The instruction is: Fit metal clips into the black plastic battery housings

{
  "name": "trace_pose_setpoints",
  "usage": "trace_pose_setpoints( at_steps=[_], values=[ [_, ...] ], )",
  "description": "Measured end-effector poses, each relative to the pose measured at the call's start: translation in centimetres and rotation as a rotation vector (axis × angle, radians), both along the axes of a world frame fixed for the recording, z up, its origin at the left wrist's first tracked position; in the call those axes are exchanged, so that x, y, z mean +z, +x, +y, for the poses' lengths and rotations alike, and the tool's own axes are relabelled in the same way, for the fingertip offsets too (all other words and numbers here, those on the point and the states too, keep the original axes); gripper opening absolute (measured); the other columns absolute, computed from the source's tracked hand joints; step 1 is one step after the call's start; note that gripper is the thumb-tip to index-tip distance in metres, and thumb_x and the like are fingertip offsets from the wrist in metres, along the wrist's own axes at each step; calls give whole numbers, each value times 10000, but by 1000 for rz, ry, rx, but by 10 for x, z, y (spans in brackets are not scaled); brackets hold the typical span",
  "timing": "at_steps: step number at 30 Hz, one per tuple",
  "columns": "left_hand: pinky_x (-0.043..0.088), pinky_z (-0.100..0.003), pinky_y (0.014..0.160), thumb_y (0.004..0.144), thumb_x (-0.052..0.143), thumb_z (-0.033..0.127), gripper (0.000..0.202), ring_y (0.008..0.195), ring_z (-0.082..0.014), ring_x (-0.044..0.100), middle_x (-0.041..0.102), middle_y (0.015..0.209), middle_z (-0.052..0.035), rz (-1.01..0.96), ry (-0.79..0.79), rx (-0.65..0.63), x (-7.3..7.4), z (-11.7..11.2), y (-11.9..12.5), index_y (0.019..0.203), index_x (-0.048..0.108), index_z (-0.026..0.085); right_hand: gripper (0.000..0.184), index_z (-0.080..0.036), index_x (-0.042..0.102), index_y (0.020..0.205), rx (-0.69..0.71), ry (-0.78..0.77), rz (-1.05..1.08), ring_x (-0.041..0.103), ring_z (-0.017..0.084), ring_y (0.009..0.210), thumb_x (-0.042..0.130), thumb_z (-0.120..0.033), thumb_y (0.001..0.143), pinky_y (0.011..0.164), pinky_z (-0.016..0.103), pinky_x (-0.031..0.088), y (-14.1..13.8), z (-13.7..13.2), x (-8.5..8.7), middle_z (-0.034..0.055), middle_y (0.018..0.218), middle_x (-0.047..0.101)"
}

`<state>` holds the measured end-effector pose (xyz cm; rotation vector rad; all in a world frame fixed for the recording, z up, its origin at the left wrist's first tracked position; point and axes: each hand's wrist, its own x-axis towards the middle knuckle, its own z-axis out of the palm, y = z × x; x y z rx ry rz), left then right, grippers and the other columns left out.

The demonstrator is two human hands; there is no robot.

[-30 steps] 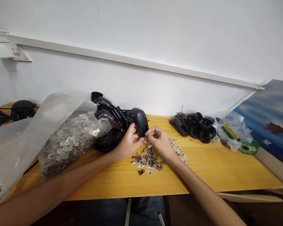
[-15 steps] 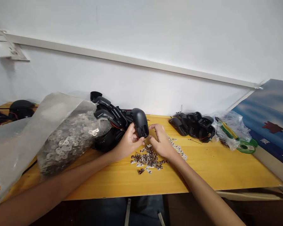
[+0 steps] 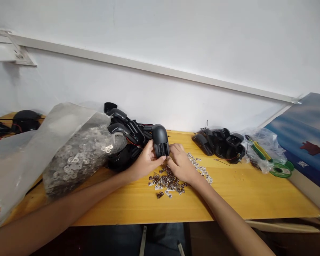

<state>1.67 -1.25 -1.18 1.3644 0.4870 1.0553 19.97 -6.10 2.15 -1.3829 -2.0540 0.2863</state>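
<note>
1. My left hand (image 3: 142, 164) pinches the black housing (image 3: 160, 138) by its lower end, thumb in front, the other fingers partly hidden behind.
2. The housing stands upright, far of the small metal pieces (image 3: 169, 181), its open slots facing me; what sits inside them is too dark to tell.
3. My right hand (image 3: 182, 165) curls at the housing's lower right side; its fingertips are hard to make out, so I cannot tell whether they pinch anything.
4. That hand's wrist covers part of the metal pieces.
5. On the left, a cloudy plastic bag (image 3: 62, 117), cut off at the view's edge, holds many flat metal pieces.
6. On the far right, green-and-yellow pliers (image 3: 260, 151) lie against a clear bag (image 3: 273, 142); its contents are unclear.
</note>
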Motion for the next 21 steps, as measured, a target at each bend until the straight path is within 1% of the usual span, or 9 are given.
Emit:
trace_pose_setpoints(
  at_steps=[3,6,10,12,17,21],
  values=[
    [596,-441,1042,848,873,307,577,1195,-274,696,687,1304,-110,0,-11,12,-2,2,0,1312,535,241,90,-237,534,992,2,-10,16,551,330,1073,491,-312,965,960,502,487,0,0,0,119,1080,615],
    [609,-431,1003,844,876,299,572,1166,-271,702,693,1277,-105,2,-10,8,-2,3,1,1301,537,244,110,-233,549,1002,-2,-33,50,571,322,1054,494,-322,969,949,491,494,0,-1,0,120,1082,622],
    [633,-375,846,867,850,302,544,1028,-240,712,685,1193,-83,10,-13,5,0,2,0,1299,523,248,112,-230,560,1005,0,-24,61,583,326,1069,479,-278,944,962,493,496,0,-2,1,133,1110,630],
    [630,-356,802,875,841,302,528,994,-231,707,677,1166,-76,17,-15,-1,1,1,0,1293,523,248,121,-231,564,1008,0,-26,67,590,321,1065,471,-264,938,963,488,501,1,-1,1,130,1114,636],
    [634,-373,863,876,840,305,496,1039,-235,706,680,1143,-70,17,-19,-10,0,0,0,1260,534,239,107,-229,563,990,-5,-41,50,595,314,1023,491,-298,950,923,478,505,1,-1,2,119,1073,643],
    [628,-392,892,869,851,302,505,1024,-234,707,677,1106,-61,23,-19,-1,-2,0,0,1253,529,236,112,-239,523,952,-1,-87,36,612,294,921,483,-340,980,818,434,496,1,-2,3,101,998,646]
  ],
)
